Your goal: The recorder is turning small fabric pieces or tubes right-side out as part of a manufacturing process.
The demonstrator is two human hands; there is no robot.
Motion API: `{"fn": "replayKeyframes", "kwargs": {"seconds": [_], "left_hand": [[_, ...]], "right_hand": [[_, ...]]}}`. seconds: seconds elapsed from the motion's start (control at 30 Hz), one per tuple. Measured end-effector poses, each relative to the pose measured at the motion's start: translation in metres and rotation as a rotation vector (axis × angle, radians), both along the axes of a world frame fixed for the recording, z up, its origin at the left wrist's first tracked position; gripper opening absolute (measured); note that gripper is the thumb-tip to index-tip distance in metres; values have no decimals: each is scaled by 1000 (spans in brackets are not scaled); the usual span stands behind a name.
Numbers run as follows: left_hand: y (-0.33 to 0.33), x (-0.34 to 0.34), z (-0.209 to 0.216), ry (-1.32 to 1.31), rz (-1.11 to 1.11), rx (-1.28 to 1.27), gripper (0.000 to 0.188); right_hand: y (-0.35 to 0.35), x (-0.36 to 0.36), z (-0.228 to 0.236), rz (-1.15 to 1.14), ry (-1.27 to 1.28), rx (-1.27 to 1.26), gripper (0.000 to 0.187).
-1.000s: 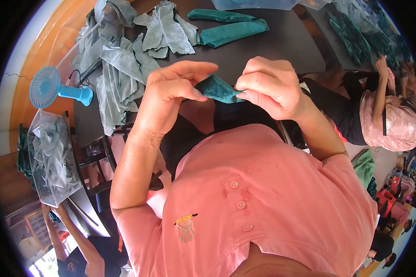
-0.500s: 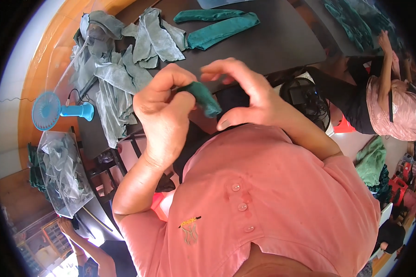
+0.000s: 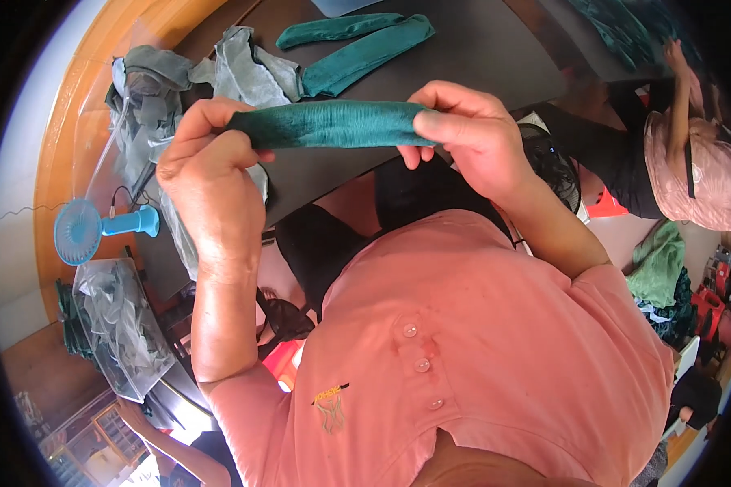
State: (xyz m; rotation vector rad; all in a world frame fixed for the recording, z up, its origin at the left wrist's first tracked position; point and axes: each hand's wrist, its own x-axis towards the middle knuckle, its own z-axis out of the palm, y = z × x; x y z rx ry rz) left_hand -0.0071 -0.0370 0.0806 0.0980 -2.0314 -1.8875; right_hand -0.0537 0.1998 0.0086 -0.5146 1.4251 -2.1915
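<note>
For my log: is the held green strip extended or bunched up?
Extended: the green strip runs nearly straight from the left hand to the right hand, each pinching one end.

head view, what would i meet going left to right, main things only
Light blue plastic fan → person's left hand → dark green velvety fabric strip held between the hands → person's right hand → crumpled light green cloth.
</note>
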Motion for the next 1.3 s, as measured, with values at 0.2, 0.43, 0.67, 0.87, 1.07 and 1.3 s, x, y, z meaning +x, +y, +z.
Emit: {"fn": "replayKeyframes", "kwargs": {"seconds": [0.2, 0.43, 0.67, 0.87, 1.07, 1.3], "left_hand": [[-2, -18, -2, 8, 60, 8, 17], [-22, -77, -11, -118, -5, 62, 20], [-64, -140, 2, -98, 85, -471, 15], [-70, -127, -41, -251, 179, -1018, 28], [-75, -135, -72, -300, 275, -1192, 30], [-87, -137, -58, -393, 166, -604, 31]], "right_hand": [[5, -9, 9, -64, 122, 41, 11], [-3, -23, 11, -292, 156, -77, 15], [-22, -99, 22, -366, 695, 792, 32], [-51, -124, -17, -169, 1467, 1145, 30], [-67, -137, -11, -117, 1457, 1172, 22], [-79, -132, 24, -259, 1054, 706, 16]]}}
